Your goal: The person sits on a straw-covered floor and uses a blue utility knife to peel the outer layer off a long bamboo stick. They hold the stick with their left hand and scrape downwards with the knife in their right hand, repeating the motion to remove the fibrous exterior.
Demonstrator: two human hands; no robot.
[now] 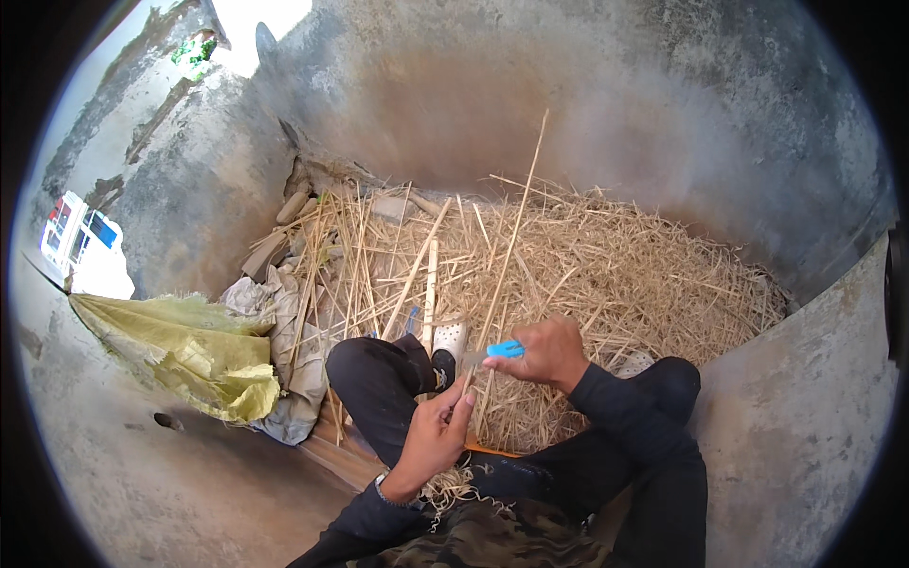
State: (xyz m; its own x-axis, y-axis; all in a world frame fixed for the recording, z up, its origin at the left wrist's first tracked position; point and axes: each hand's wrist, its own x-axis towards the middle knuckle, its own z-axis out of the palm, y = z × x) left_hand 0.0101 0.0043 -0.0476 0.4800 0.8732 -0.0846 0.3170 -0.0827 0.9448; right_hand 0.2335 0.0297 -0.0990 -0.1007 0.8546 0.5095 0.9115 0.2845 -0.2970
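My left hand [437, 435] is closed around the near end of a long, thin bamboo strip [518, 227]. The strip slants up and away toward the far wall. In my right hand [552, 352] is a knife [505, 349] with a light blue handle, fingers wrapped round it. Its short grey blade points left, close to the strip just above my left fingers. Whether the blade touches the strip cannot be made out. Thin curled shavings [447, 489] lie on my lap below the left hand.
A big heap of pale shavings [653, 265] covers the floor ahead and to the right. Longer strips [355, 256] lie at the left, beside crumpled grey sacking [301, 364] and a yellow-green cloth [185, 346]. Concrete walls [454, 85] close in around me.
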